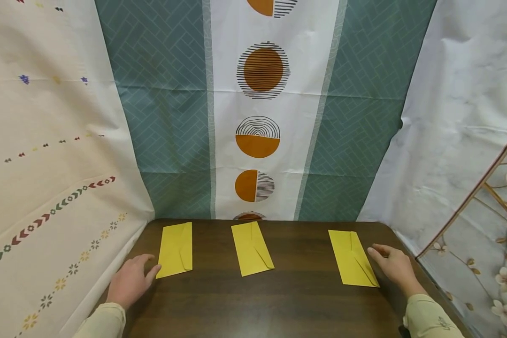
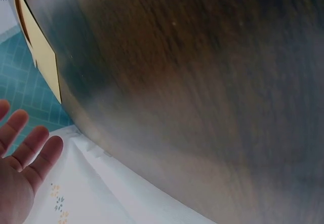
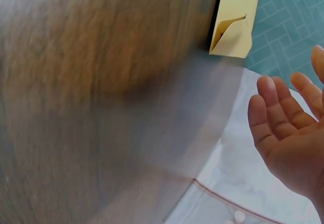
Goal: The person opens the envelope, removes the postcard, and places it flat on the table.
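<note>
Yellow paper, rectangular: left envelope (image 1: 174, 249), middle envelope (image 1: 250, 251) and right envelope (image 1: 349, 258), spaced across dark brown wooden surface (image 1: 253, 305); likely light, easily creased, best pinched at near corners. Left hand (image 1: 131, 280) and right hand (image 1: 396, 268), relaxed and empty, just beside the outer two. Teal-and-white patterned cloth (image 1: 173, 141) behind the far edge may limit reach.

From my remote seat I see the right hand (image 3: 293, 143), fingers (image 3: 276, 110) relaxed; a pale-yellow envelope (image 3: 238, 6) lies on the brown tabletop (image 3: 101, 107), near teal patterned cloth (image 3: 281, 26).
</note>
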A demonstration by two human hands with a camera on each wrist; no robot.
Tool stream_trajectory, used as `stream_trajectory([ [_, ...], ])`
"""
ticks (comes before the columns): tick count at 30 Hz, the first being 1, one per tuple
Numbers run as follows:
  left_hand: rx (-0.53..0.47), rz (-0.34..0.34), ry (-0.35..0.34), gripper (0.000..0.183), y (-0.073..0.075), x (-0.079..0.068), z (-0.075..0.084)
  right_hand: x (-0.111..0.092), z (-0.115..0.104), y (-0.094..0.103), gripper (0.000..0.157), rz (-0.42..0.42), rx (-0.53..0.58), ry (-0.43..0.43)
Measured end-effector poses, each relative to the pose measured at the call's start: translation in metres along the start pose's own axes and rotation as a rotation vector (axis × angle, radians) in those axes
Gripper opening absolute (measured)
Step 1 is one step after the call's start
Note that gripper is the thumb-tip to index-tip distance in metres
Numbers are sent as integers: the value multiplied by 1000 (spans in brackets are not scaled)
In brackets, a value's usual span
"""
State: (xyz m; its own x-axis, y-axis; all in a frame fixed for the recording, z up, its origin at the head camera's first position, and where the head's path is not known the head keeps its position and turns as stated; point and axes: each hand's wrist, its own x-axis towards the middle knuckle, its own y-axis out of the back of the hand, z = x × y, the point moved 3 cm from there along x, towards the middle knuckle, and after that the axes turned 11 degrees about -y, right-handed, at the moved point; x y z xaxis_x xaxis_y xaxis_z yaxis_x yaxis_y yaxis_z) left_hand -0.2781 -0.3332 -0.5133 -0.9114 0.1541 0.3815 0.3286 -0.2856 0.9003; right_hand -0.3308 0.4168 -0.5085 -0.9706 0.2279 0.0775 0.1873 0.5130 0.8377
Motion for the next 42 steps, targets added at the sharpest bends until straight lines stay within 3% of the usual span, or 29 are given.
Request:
stream_trajectory([
  [11, -30, -20, 28, 49, -5, -3, -2, -3, -14, 0, 77, -96, 116, -55],
  [24, -53, -9, 37, 52, -7, -4, 1, -5, -32, -16, 87, -215, 284, -118],
  [42, -69, -8, 13, 53, -9, -3, 7, -8, -65, -40, 81, -260, 410, -128],
])
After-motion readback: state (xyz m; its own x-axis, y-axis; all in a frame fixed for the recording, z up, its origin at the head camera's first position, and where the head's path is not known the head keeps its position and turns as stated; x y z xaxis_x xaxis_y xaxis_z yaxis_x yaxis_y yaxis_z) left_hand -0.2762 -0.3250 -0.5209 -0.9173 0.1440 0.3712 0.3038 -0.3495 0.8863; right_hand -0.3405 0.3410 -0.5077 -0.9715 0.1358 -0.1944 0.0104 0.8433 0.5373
